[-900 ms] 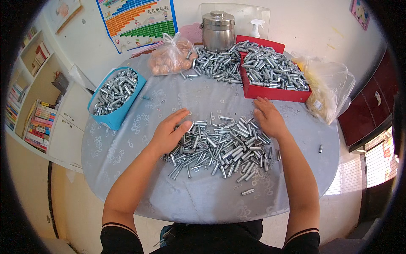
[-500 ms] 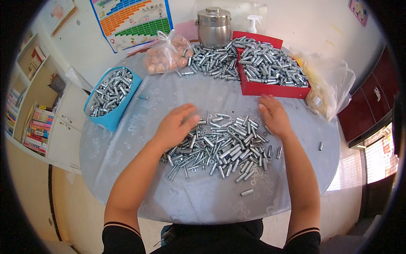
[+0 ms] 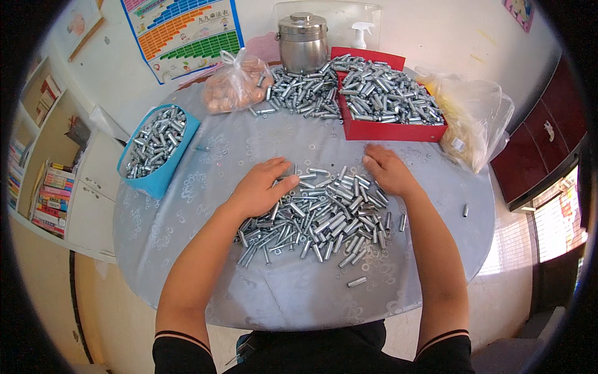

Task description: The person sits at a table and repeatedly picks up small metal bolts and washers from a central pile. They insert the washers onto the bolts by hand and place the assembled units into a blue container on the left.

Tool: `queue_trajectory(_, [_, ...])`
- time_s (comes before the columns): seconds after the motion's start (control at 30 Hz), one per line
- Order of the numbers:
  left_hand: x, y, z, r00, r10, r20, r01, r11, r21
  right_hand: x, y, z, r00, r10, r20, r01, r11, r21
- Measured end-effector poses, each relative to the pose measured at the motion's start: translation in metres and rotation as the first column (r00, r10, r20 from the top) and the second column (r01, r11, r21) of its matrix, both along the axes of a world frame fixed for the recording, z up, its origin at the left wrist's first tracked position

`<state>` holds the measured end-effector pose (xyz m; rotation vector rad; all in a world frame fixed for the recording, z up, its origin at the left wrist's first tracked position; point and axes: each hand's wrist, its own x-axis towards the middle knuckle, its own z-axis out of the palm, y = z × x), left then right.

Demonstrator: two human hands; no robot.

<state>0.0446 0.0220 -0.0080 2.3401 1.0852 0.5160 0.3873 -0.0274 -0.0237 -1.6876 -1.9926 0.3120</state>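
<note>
A loose pile of silvery metal sleeves, bolts and washers [image 3: 330, 215] is spread over the middle of the table. At its left far edge rests my left hand [image 3: 260, 188], palm down, fingers stretched out and the thumb against the nearest pieces. Across the pile, my right hand [image 3: 389, 171] lies along its right far edge with its fingers extended. Neither hand is closed round a piece, though what lies beneath the palms is hidden. One sleeve [image 3: 357, 282] sits apart near the front, and another stray sleeve [image 3: 465, 210] is far to the right.
A red box [image 3: 392, 132] heaped with assembled anchor bolts stands behind my right hand. More bolts [image 3: 305, 93] lie beside it, before a steel pot [image 3: 303, 43]. To the left are a blue bin [image 3: 152, 182] of bolts and a tied bag [image 3: 233, 87]; another plastic bag [image 3: 476, 124] is right.
The view has shifted slightly. My left hand has come down against the pile's edge, and its thumb has moved in over the pieces. My right hand stays beside the pile, fingers still extended.
</note>
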Motion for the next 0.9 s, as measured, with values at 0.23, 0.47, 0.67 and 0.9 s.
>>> queue_trajectory(0.23, [-0.001, -0.023, 0.014, 0.992, 0.028, 0.126, -0.024, 0.999, -0.032, 0.051, -0.031, 0.003, 0.901, -0.434, -0.001, 0.434, 0.900, 0.040])
queue_trajectory(0.47, [0.011, -0.042, 0.023, 0.983, 0.024, 0.183, -0.037, 0.997, 0.068, 0.054, -0.033, -0.011, 0.792, -0.581, 0.189, 0.522, 0.804, 0.285])
queue_trajectory(0.67, [0.027, -0.054, 0.024, 0.973, -0.053, 0.224, 0.024, 0.991, 0.134, 0.055, -0.044, 0.016, 0.839, -0.467, -0.281, 0.429, 0.883, -0.189])
queue_trajectory(0.9, [0.013, -0.075, 0.033, 0.979, -0.071, 0.191, 0.032, 0.979, 0.203, 0.046, -0.123, 0.018, 0.730, -0.571, -0.376, 0.645, 0.758, 0.102])
